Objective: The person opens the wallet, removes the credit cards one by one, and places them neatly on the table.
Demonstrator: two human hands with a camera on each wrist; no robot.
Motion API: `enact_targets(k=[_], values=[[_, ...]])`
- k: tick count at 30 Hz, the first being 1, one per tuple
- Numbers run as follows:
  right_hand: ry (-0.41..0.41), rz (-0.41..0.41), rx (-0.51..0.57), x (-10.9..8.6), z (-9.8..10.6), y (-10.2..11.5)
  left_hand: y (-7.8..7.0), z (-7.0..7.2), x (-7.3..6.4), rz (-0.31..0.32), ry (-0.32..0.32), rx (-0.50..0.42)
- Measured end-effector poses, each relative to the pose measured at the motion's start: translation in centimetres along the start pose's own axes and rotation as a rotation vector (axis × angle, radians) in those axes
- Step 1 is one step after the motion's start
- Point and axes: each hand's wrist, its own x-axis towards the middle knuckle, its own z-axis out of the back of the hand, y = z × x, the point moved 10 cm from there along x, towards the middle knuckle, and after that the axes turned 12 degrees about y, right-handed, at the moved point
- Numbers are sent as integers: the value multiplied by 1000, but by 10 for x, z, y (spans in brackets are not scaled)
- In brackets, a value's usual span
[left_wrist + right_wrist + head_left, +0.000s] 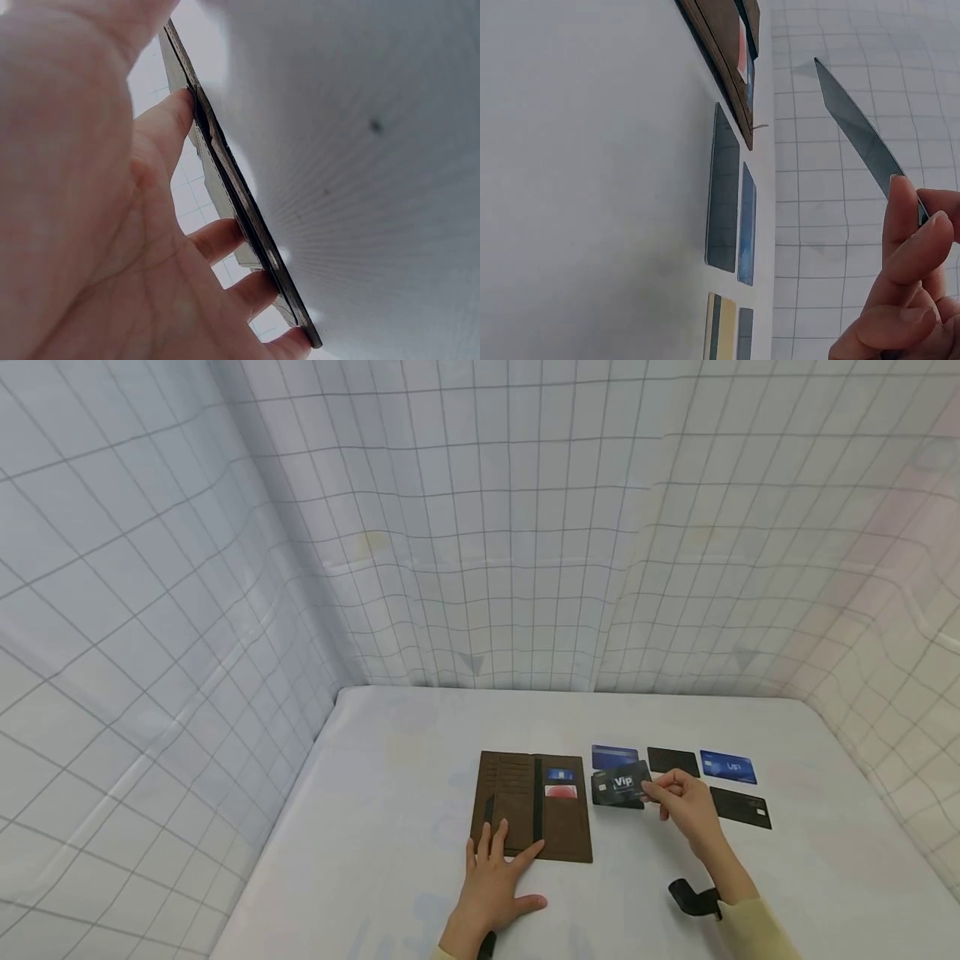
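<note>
An open brown wallet (566, 835) lies on the white table, a blue card (560, 774) and a red-and-white card (561, 792) tucked in its right-side slots. My left hand (491, 887) rests with spread fingers on the wallet's lower edge; the left wrist view shows its fingertips (217, 238) touching that edge. Between thumb and fingers, my right hand (688, 810) pinches a black VIP card (624, 782) by its right end. This card is raised off the table, right of the wallet, partly covering a black card (633, 805) beneath it in the head view.
Loose cards lie right of the wallet: a blue card (611, 755), a black card (673, 761), a blue VIP card (727, 767) and a black chip card (740, 808). A yellowish striped card (724, 330) shows in the right wrist view. Grid-patterned curtains (480, 543) enclose the table.
</note>
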Motion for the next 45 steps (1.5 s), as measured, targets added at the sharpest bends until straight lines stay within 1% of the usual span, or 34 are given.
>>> enact_targets(k=[6,9,14,21,25,30,32,34,38,45], values=[[7,-47,-17,-10,-3,-14,1,1,0,7,0,3],[8,-71,-18,-12,-6,-22,3,-1,0,18,8,11],[1,-88,-27,-16,-9,-33,5,-5,2,30,19,17],[8,-112,-85,-18,-15,-42,3,-3,1,16,14,-2],[-10,-118,-133,-20,-15,-43,3,-2,0,16,12,-6],[-28,-131,-287,-21,-12,-42,2,-2,-1,17,10,-4],[-21,-138,-348,-21,-12,-43,2,-2,-1,17,9,-2],[-4,-142,-383,-21,-13,-45,2,-2,-1,17,9,-2],[28,-148,-413,-20,-14,-49,2,-2,-1,13,6,-1],[50,-152,-409,-20,-16,-51,0,0,-2,14,6,3]])
